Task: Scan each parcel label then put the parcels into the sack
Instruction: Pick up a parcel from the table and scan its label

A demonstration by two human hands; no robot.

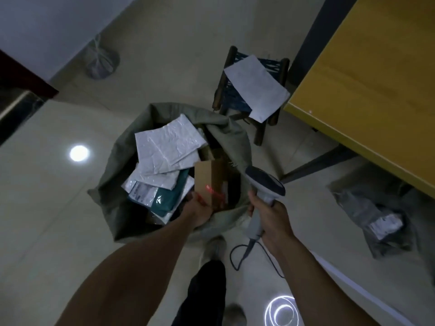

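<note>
A grey-green sack (113, 175) stands open on the floor, holding several white and teal parcels (164, 147). My left hand (200, 208) holds a brown cardboard box (209, 177) at its near end, over the sack's mouth. A red scanner beam falls on the box and on my fingers. My right hand (270, 217) grips a grey handheld scanner (263, 184) just right of the box, its head aimed towards the box. The scanner's cable loops down to the floor.
A small wooden stool (259, 128) behind the sack carries a white parcel (256, 88). A yellow table (376, 85) fills the right side, with a grey bagged parcel (381, 220) on the floor beneath it. A tied plastic bag (100, 60) sits by the wall.
</note>
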